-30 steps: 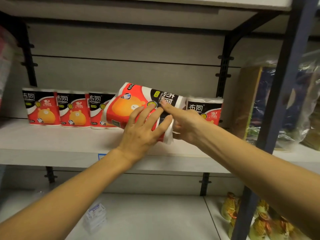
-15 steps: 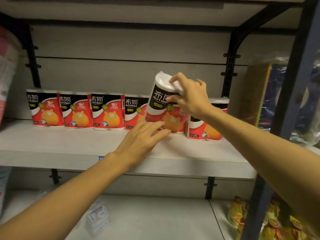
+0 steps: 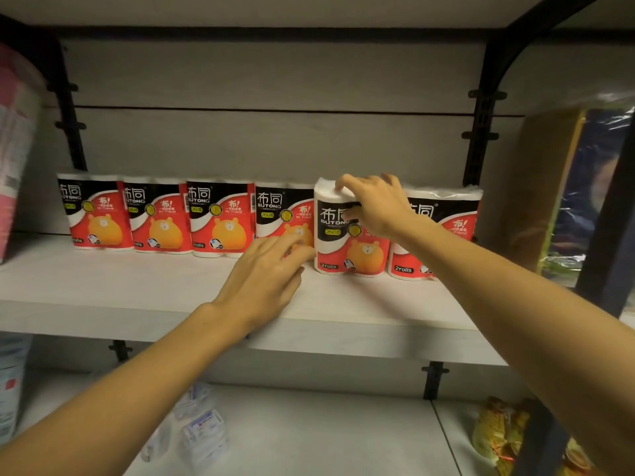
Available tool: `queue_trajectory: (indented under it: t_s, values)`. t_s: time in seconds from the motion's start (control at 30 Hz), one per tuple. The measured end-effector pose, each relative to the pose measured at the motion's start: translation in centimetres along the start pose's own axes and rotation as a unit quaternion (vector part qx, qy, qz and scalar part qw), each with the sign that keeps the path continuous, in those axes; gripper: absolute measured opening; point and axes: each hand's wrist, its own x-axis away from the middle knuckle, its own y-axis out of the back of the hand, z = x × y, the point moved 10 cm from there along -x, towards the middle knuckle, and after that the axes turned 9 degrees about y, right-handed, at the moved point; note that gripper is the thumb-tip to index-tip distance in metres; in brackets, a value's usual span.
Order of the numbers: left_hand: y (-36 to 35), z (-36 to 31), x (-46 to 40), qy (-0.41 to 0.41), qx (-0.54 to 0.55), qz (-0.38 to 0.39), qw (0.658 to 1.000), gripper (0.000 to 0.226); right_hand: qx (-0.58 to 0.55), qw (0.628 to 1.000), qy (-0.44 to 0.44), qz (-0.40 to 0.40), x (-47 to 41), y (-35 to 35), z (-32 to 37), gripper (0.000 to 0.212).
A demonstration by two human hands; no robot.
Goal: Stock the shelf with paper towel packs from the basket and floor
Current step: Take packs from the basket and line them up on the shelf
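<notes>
- A pink-wrapped bundle (image 3: 15, 139) bulged in at the far left edge, just beside the row's start; its contents could not be read.
- Four paper towel packs (image 3: 187, 214) stood upright at the back of the shelf (image 3: 103, 290), side by side and touching, bear labels facing out; that was likely done so the front of the board stayed free and the faces read as one line.
- The left hand (image 3: 264, 280) lay low over the shelf with its fingers straight and spread, tips at the foot of the fourth pack and at the left edge of the newest pack (image 3: 347, 235); it held nothing, and seemed placed there to guide the base into the gap.
- The newest pack stood upright between the fourth pack and the rightmost pack (image 3: 443, 231), slightly forward of the row; I judged it seated but not yet pushed flush.
- The right hand (image 3: 374, 207) gripped that pack's top, fingers curled over the white end and thumb on the black band; a top hold probably let it steer the pack backward.
- Further right, clear-wrapped goods (image 3: 584, 187) filled the next bay.
</notes>
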Motion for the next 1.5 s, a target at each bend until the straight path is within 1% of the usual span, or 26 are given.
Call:
queue_trajectory:
  t_s: [0.07,0.13,0.2,0.43,0.5,0.6,0.63,0.67,0.73,0.8,0.93,1.1,1.27,1.33,1.37,1.4,1.47,1.5]
  values:
    - [0.3,0.2,-0.3,0.02,0.006,-0.01,1.0,0.033,0.058,0.998,-0.004,-0.005,-0.6,-0.3,-0.3,0.043]
    - [0.6,0.2,-0.5,0.022,0.014,-0.017,1.0,0.03,0.116,0.993,-0.019,-0.006,-1.1,-0.3,-0.6,0.047]
    - [0.7,0.3,-0.5,0.023,0.017,-0.019,0.999,0.026,0.15,0.988,-0.039,0.008,-1.4,-0.8,-0.7,0.047]
    - [0.9,1.1,-0.1,0.045,0.005,0.0,0.999,0.025,0.18,0.979,-0.078,0.05,-2.1,-1.1,0.3,0.051]
    - [0.9,1.4,0.4,0.053,0.002,0.013,0.999,0.026,0.159,0.98,-0.094,0.071,-1.9,-1.3,0.3,0.062]
    - [1.2,1.8,1.0,0.059,-0.001,0.026,0.998,0.025,0.102,0.978,-0.128,0.131,-0.9,-3.0,0.3,0.091]
    - [1.3,1.9,1.1,0.062,-0.002,0.029,0.998,0.026,0.095,0.977,-0.141,0.132,-0.6,-3.6,0.5,0.098]
    - [1.4,2.0,1.2,0.065,-0.002,0.032,0.997,0.026,0.088,0.978,-0.154,0.114,-0.3,-3.9,0.8,0.101]
    - [1.5,1.8,1.3,0.067,0.004,0.042,0.997,0.028,0.08,0.98,-0.175,0.049,0.3,-3.8,1.7,0.095]
    - [1.6,1.5,1.3,0.062,0.012,0.053,0.997,0.03,0.078,0.979,-0.186,0.022,0.4,-4.1,2.2,0.088]
    - [2.4,1.4,1.0,0.05,0.018,0.045,0.998,0.027,0.065,0.978,-0.194,0.034,0.0,-4.2,1.5,0.088]
    - [2.8,1.8,1.4,0.05,0.015,0.05,0.997,0.026,0.079,0.972,-0.219,0.034,1.0,-4.7,0.3,0.086]
    - [2.8,1.8,2.0,0.052,0.016,0.063,0.997,0.027,0.047,0.973,-0.221,0.048,1.2,-4.8,0.2,0.094]
    - [3.0,1.8,2.3,0.049,0.017,0.064,0.997,0.027,0.051,0.972,-0.226,0.036,1.3,-4.2,1.2,0.093]
    - [3.1,1.9,2.4,0.049,0.017,0.064,0.997,0.027,0.054,0.975,-0.217,0.012,1.3,-3.5,2.1,0.086]
    - [3.2,1.9,2.5,0.049,0.016,0.063,0.997,0.027,0.055,0.978,-0.198,-0.025,1.2,-2.6,3.2,0.074]
    - [3.5,2.1,2.9,0.046,0.01,0.061,0.997,0.026,0.037,0.984,-0.135,-0.11,1.2,-0.6,5.9,0.039]
    - [3.6,2.3,3.2,0.045,0.008,0.06,0.997,0.025,0.01,0.985,-0.102,-0.141,1.3,0.0,7.3,0.027]
